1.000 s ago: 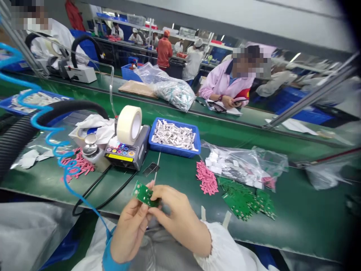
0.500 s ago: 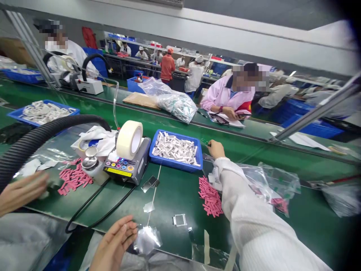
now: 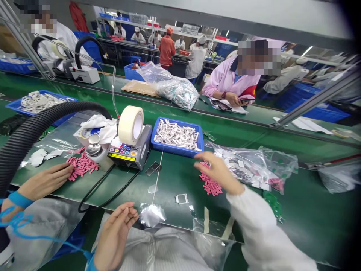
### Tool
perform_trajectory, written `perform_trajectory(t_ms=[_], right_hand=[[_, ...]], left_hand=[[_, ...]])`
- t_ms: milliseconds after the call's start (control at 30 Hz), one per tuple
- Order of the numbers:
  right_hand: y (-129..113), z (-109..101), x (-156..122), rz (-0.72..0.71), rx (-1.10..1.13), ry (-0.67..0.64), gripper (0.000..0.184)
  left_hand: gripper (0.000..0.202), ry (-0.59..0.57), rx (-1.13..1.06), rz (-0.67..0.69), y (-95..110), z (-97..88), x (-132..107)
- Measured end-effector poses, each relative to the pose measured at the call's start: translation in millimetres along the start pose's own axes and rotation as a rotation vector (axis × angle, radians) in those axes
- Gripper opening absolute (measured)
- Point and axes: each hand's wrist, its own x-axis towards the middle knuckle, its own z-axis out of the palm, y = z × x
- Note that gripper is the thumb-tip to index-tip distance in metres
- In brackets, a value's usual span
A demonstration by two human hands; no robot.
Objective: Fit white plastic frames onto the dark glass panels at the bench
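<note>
My left hand (image 3: 117,231) is low at the table's front edge, loosely curled with fingers a little apart. I see nothing held in it. Beside its fingertips lies a shiny clear film piece (image 3: 152,215). My right hand (image 3: 218,171) hovers over a pile of pink strips (image 3: 211,185), thumb and fingers parted and nothing visible between them. A blue tray (image 3: 177,149) of small white frame-shaped parts (image 3: 176,133) stands just beyond it. One white rectangular frame (image 3: 182,198) lies alone on the green table (image 3: 169,177) between my hands.
A tape dispenser (image 3: 131,150) with a tape roll (image 3: 130,126) and a pump bottle (image 3: 96,150) stand left of the tray. At left, a co-worker's hand (image 3: 50,178) touches more pink strips (image 3: 81,165). Black hose (image 3: 47,116) arches there. Plastic bags (image 3: 242,162) lie at right.
My right hand has come back from beyond the tray's right side to above the pink strips, and its fingers have parted. The co-worker's hand has moved right onto the other pink pile.
</note>
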Motion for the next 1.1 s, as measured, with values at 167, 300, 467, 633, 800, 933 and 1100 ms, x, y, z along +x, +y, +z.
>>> perform_trajectory(t_ms=[167,300,467,633,800,933,1100], right_hand=[[-46,50,-75,-0.222,0.096,-0.239,0.04],[-70,63,-78,-0.143,0.123,-0.19,0.017],[-130,62,-84,-0.168,0.54,-0.082,0.018],[-158,68,-70,-0.397,0.491,-0.08,0.023],[-146,84,1,-0.311,0.196,-0.029,0.028],[-139,105,41,-0.268,0.113,-0.031,0.019],[-134,101,47,-0.234,0.178,-0.043,0.003]], left_hand=[[0.016,-0.092,0.046,0.037,-2,16.0,-4],[0.021,-0.197,0.156,0.034,-7,24.9,-9],[0.039,-0.309,0.17,-0.016,-10,25.7,-11],[0.029,-0.128,0.06,0.089,0,10.8,-10],[0.032,-0.017,-0.067,0.083,13,-13.4,-9],[0.026,0.088,-0.079,0.055,15,-39.2,-11],[0.012,0.317,-0.134,0.084,12,-90.2,-12]])
